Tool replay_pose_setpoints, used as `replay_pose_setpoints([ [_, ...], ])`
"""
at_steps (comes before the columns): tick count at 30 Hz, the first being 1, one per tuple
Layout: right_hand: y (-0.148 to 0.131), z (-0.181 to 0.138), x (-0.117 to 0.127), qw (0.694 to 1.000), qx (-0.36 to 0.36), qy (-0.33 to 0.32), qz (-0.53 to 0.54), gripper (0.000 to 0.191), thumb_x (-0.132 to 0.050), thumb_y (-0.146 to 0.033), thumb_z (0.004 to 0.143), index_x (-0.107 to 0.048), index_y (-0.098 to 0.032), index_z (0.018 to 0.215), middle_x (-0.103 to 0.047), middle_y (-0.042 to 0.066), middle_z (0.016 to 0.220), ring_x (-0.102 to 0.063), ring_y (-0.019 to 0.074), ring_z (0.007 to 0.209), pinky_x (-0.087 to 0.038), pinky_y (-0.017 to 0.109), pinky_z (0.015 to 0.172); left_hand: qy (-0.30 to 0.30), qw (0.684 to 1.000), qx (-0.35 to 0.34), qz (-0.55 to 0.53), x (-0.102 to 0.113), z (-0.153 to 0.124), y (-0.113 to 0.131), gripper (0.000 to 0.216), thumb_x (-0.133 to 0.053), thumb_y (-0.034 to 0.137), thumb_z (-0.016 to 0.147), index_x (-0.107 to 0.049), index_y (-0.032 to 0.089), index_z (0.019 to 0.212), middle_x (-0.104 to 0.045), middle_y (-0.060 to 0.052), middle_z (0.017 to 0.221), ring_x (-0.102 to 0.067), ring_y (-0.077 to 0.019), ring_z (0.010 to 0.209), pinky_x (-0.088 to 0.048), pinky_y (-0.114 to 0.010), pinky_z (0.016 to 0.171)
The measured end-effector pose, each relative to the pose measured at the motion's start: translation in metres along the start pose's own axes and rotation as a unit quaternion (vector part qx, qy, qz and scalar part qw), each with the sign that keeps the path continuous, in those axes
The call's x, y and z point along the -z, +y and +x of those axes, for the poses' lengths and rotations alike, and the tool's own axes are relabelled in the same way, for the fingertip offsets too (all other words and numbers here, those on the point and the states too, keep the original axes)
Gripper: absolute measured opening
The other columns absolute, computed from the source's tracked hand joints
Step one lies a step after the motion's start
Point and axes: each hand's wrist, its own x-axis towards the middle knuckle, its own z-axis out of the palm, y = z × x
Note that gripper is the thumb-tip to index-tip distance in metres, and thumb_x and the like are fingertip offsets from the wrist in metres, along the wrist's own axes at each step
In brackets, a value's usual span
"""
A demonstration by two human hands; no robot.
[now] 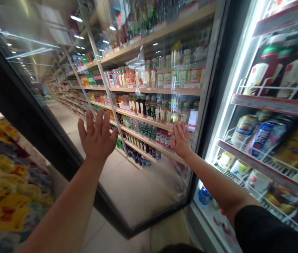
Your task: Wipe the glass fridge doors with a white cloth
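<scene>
Both arms (pixel 67 200) are stretched forward, hands wide apart and gripping nothing: left hand (pixel 97 137) upright with fingers spread, right hand (pixel 180 140) angled inward. Glass door (pixel 141 182) is dead ahead of them, long axis running up-down; left's closer to its outer edge, right's nearer the fridge (pixel 270 104). Can't tell if either one's actually touching. Bottle shelves (pixel 149 121) show in the glass.

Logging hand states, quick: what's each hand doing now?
Left hand: open, nothing held, at the glass door.
Right hand: open, nothing held, also at the glass door.
</scene>
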Motion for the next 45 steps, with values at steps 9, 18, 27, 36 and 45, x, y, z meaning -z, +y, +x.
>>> replay_pose_setpoints([
  [9, 0.006, -0.007, -0.005, 0.997, -0.041, 0.063, 0.021, 0.076, -0.047, -0.021, 0.092, -0.017, -0.017, 0.162, -0.033, 0.017, 0.162, -0.020, 0.0317, 0.154, -0.033, 0.060, 0.121, 0.011, 1.000, -0.009, 0.016, 0.000, 0.000, -0.001, 0.070, -0.052, 0.041, 0.097, -0.025, 0.021, 0.158, -0.025, -0.008, 0.164, -0.011, -0.0305, 0.155, -0.008, -0.057, 0.126],
  [18, -0.032, -0.016, -0.024, 0.995, 0.094, 0.018, 0.022, 0.082, -0.047, -0.017, 0.093, -0.003, -0.015, 0.162, -0.040, 0.015, 0.159, -0.017, 0.0263, 0.156, -0.030, 0.055, 0.123, 0.010, 1.000, -0.009, 0.011, -0.006, 0.000, -0.005, 0.071, -0.051, 0.042, 0.097, -0.023, 0.020, 0.158, -0.028, -0.011, 0.162, -0.010, -0.0295, 0.155, -0.008, -0.055, 0.126],
  [27, -0.036, -0.007, -0.023, 0.998, 0.061, 0.026, 0.004, 0.076, -0.045, -0.018, 0.095, -0.009, -0.017, 0.162, -0.035, 0.014, 0.162, -0.019, 0.0282, 0.155, -0.028, 0.054, 0.123, 0.057, 0.997, -0.042, 0.041, -0.012, 0.000, -0.009, 0.075, -0.055, 0.037, 0.095, -0.019, 0.024, 0.159, -0.033, -0.008, 0.160, -0.015, -0.0278, 0.154, -0.012, -0.051, 0.126],
  [36, -0.042, 0.007, -0.018, 0.998, 0.015, 0.058, -0.006, 0.074, -0.044, -0.019, 0.097, -0.010, -0.014, 0.162, -0.035, 0.016, 0.162, -0.013, 0.0282, 0.156, -0.028, 0.054, 0.123, 0.060, 0.997, -0.037, 0.015, -0.011, 0.000, -0.009, 0.073, -0.056, 0.037, 0.095, -0.023, 0.025, 0.159, -0.034, -0.008, 0.160, -0.017, -0.0275, 0.154, -0.011, -0.050, 0.126],
  [45, -0.027, 0.024, -0.006, 0.998, 0.033, 0.045, 0.010, 0.070, -0.042, -0.021, 0.099, -0.012, -0.019, 0.162, -0.029, 0.011, 0.165, -0.015, 0.0260, 0.156, -0.025, 0.054, 0.125, 0.047, 0.998, -0.030, 0.023, -0.010, 0.000, -0.007, 0.073, -0.054, 0.039, 0.096, -0.020, 0.026, 0.159, -0.031, -0.007, 0.161, -0.014, -0.0271, 0.154, -0.008, -0.047, 0.126],
])
